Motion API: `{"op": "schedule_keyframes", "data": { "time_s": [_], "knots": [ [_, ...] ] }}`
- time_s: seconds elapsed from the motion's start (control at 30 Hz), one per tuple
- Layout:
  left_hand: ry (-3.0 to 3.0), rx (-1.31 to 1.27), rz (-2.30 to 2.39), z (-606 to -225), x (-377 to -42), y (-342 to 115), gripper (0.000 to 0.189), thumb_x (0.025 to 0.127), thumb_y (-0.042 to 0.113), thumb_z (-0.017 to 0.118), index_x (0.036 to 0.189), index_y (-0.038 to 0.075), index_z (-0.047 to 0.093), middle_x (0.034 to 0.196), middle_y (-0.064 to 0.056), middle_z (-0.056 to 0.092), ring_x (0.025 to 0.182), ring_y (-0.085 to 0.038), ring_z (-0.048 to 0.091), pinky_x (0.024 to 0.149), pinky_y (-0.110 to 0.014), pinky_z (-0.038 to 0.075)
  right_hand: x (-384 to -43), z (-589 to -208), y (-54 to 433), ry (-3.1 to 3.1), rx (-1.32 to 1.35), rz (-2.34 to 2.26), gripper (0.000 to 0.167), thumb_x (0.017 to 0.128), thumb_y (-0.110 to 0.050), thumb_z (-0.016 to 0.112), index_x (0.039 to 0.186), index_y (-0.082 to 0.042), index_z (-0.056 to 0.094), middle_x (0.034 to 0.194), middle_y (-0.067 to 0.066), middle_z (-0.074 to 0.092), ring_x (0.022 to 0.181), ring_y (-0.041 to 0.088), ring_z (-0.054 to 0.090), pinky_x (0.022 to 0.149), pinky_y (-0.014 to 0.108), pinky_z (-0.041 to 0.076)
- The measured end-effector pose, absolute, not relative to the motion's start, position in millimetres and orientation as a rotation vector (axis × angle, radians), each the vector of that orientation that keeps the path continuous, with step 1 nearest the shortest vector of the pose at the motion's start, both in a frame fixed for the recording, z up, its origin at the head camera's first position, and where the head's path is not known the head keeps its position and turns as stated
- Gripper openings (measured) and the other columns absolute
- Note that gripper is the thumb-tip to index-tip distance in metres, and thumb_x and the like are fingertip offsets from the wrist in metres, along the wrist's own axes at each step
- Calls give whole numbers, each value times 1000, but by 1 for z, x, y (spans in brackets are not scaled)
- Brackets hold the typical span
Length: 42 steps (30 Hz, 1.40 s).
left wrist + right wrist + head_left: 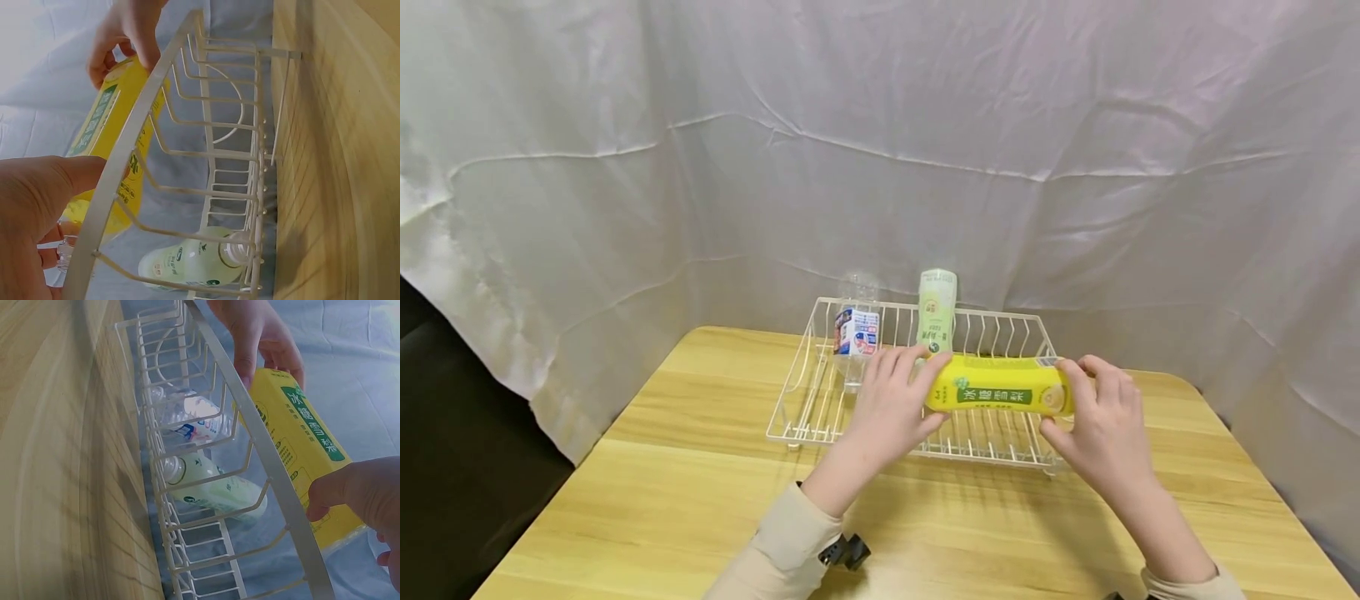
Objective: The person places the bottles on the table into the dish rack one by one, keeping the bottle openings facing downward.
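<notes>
My left hand (891, 404) and right hand (1105, 417) grip a yellow-labelled drink bottle (1000, 385) by its two ends. It lies sideways in the air above the front of a white wire dish rack (977, 452). Green label panels with white characters face me. Fingers go over the top, with the thumbs below. Inside the rack, a pale green bottle (937, 308) leans neck down behind the yellow one; its neck shows in the left wrist view. To its left, a clear bottle (856, 333) with a blue, white and red label also stands neck down.
The rack stands on a wooden table (700, 500). Pale grey curtain cloth (865, 183) hangs behind and at both sides. A dark area (460, 442) lies beyond the table's left edge.
</notes>
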State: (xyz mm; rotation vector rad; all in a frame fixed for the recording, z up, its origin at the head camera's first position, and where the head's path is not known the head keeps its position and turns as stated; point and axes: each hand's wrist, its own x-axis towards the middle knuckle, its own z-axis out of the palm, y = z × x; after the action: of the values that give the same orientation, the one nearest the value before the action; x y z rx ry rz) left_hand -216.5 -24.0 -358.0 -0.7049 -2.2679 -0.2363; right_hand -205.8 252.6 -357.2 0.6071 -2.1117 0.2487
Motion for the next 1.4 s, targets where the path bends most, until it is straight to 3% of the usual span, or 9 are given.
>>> {"op": "schedule_keyframes", "data": {
  "time_s": [0.23, 0.6, 0.67, 0.77, 0.83, 0.97, 1.07, 1.17, 1.4],
  "knots": [
    [-2265, -693, -219, -364, -220, -24, 71, 76, 44, 78, 136, 16, 51, 124, -4, 57, 111, -21, 54, 100, -37, 43, -207, -357, 251, -2084, 639, 245, 60, 64, -21, 59, 119, 3, 55, 111, 28, 48, 96, 47, 42, 73, 54, 36],
    [-2336, -716, -280, -369, -220, -24, 72, 76, 48, 79, 133, 13, 52, 121, -4, 60, 108, -20, 56, 98, -39, 46, -210, -350, 257, -2062, 763, 390, 69, 65, -15, 67, 131, 2, 53, 119, 32, 48, 102, 49, 42, 83, 55, 34],
    [-2383, -714, -313, -369, -220, -25, 72, 76, 49, 77, 133, 14, 52, 121, -3, 60, 110, -19, 55, 99, -39, 46, -211, -348, 260, -2073, 776, 443, 68, 72, -23, 67, 134, 2, 52, 122, 31, 47, 105, 48, 41, 86, 54, 32],
    [-2458, -711, -376, -368, -220, -25, 72, 77, 50, 77, 134, 15, 52, 122, -1, 60, 111, -18, 55, 100, -39, 47, -213, -346, 267, -2124, 760, 521, 76, 85, -51, 63, 139, 0, 47, 127, 30, 46, 112, 47, 39, 90, 52, 29],
    [-2497, -707, -399, -368, -220, -25, 73, 77, 52, 76, 135, 16, 51, 124, 0, 60, 112, -19, 55, 100, -39, 46, -213, -345, 272, -2182, 737, 592, 85, 84, -62, 62, 144, -4, 43, 132, 28, 45, 115, 43, 39, 90, 47, 29],
    [-2552, -691, -398, -367, -219, -25, 75, 79, 54, 72, 139, 15, 48, 131, -1, 59, 118, -21, 54, 104, -42, 45, -214, -346, 278, -2365, 710, 818, 92, 80, -34, 80, 154, -14, 29, 137, 22, 45, 118, 24, 39, 88, 25, 36],
    [-2576, -680, -392, -367, -218, -25, 76, 81, 54, 70, 141, 14, 46, 136, -2, 57, 122, -22, 53, 108, -43, 43, -215, -349, 281, -2478, 706, 997, 94, 82, -9, 76, 157, -14, 19, 136, 18, 45, 117, 4, 38, 84, 12, 40],
    [-2585, -678, -397, -367, -218, -25, 77, 82, 54, 69, 143, 13, 45, 138, -3, 56, 124, -23, 53, 109, -44, 42, -216, -351, 281, -2524, 713, 1113, 83, 90, -7, 66, 157, -12, 17, 132, 15, 45, 113, -8, 36, 83, 8, 42],
    [-2588, -682, -383, -369, -217, -25, 78, 82, 57, 67, 143, 13, 45, 139, -2, 56, 125, -24, 53, 110, -45, 42, -217, -355, 280, -2495, 680, 1208, 70, 93, -7, 62, 154, -9, 26, 124, -10, 47, 109, -6, 43, 82, 10, 43]
  ]
}}
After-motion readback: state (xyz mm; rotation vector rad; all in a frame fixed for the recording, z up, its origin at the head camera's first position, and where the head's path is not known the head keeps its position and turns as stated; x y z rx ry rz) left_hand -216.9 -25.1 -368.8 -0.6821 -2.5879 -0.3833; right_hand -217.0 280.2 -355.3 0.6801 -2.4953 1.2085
